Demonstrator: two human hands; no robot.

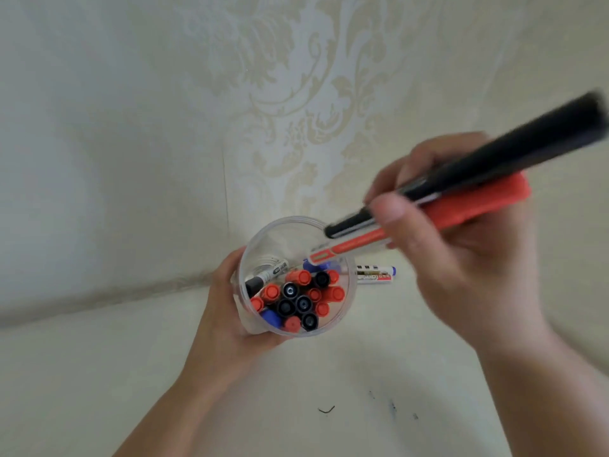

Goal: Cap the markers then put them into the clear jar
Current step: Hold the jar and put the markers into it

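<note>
A clear jar stands near the middle, seen from above, with several capped red, black and blue markers upright inside. My left hand wraps around the jar's left side. My right hand holds two capped markers together, a black marker and a red marker. They slant down to the left, and their lower ends hang over the jar's right rim. The picture is blurred around the right hand.
One blue-capped marker lies on the pale table behind the jar to the right, close to the patterned wall. Small ink marks and a dark squiggle dot the tabletop in front.
</note>
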